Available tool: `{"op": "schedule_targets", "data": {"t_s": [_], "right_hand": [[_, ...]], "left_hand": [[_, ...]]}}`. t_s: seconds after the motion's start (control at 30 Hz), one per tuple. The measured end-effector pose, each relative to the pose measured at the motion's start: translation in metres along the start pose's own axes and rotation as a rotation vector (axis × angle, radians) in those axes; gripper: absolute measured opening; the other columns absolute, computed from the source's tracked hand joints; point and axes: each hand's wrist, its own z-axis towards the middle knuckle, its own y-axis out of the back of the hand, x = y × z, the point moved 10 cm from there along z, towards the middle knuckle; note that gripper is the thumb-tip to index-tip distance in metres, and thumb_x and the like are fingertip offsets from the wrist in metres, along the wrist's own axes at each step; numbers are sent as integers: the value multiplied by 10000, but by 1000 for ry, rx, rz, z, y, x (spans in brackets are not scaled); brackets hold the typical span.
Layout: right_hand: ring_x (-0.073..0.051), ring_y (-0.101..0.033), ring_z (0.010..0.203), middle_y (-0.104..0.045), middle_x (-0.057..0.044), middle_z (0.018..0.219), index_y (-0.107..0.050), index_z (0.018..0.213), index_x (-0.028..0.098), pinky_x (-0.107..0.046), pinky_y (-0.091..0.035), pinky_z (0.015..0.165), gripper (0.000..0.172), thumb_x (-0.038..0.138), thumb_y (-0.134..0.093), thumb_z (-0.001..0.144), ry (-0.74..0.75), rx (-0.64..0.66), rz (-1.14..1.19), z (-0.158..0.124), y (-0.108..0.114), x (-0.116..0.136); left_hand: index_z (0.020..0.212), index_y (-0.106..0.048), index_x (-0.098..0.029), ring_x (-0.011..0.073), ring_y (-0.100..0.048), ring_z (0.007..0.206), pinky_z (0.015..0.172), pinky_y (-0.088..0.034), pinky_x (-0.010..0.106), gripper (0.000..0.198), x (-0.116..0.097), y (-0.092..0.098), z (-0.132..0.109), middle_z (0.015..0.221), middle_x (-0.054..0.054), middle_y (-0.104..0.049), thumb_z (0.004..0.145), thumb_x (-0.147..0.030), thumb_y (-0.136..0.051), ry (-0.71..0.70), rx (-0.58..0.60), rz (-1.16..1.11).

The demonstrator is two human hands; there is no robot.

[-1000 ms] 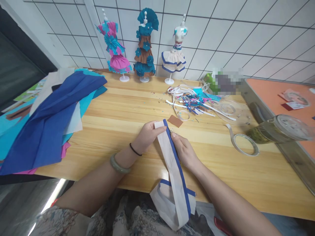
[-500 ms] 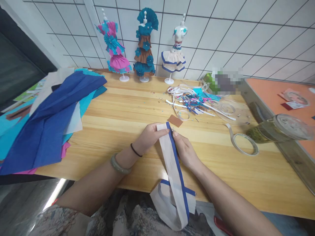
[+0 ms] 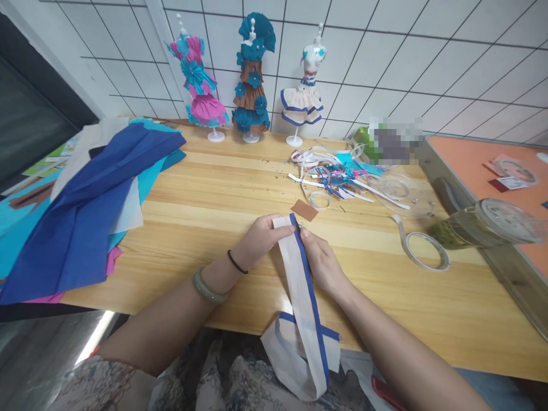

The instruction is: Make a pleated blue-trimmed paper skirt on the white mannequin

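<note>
A long white crepe paper strip (image 3: 299, 297) with a blue edge hangs from my hands and loops over the table's front edge into my lap. My left hand (image 3: 262, 237) pinches its upper end, thumb on top. At the blue edge, my right hand (image 3: 322, 256) is closed, fingertips pressed together near the strip; a tiny dark thing shows at the fingertips, too small to name. Just beyond the strip's end lies a small brown paper piece (image 3: 304, 210).
Three dressed mini mannequins (image 3: 252, 85) stand along the tiled wall. Coloured paper sheets (image 3: 89, 200) are piled at left. Paper scraps (image 3: 342, 174) lie at back right, near a tape roll (image 3: 427, 251) and a clear jar (image 3: 483, 225) lying by the orange tray (image 3: 483, 165).
Almost nothing differs. The upper end of the strip has shifted very slightly; both hands stay in the same place.
</note>
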Motion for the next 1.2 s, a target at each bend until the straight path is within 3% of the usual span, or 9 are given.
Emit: {"op": "schedule_targets", "data": {"t_s": [0.37,0.57,0.83,1.0,1.2], "right_hand": [[-149,-447,629,-505,1,670,-507,721,176,-253,-398,616,452,584,-391,877,21,5,-18,1,0,1],[-156,-444,652,-498,-4,689,-516,735,175,-257,-400,632,457,594,-394,870,21,18,-22,1,-1,0],[-157,-440,671,-499,-12,715,-527,756,168,-259,-387,646,418,530,-378,901,6,71,-27,1,-6,-4],[-144,-400,635,-444,4,673,-484,706,180,-253,-368,614,406,525,-389,897,2,53,-9,1,-4,-4],[-151,-430,662,-487,-4,704,-507,721,179,-255,-390,637,414,551,-411,877,1,22,2,2,-2,-4]], "left_hand": [[731,-596,-130,125,-558,664,652,-411,252,204,1,-1,-1,720,7,-632,658,-288,-701,24,-9,-3],[704,-544,-141,79,-492,581,576,-365,213,219,-2,4,-2,625,-39,-546,665,-289,-700,9,-67,8],[737,-559,-136,80,-505,563,559,-374,208,226,0,9,-1,626,-29,-554,696,-331,-667,20,-89,3],[727,-554,-141,81,-499,560,558,-369,209,219,-1,8,0,619,-32,-545,690,-329,-660,10,-81,18],[720,-547,-147,81,-489,568,575,-368,215,214,-1,5,0,628,-33,-541,692,-336,-645,2,-60,74]]}}
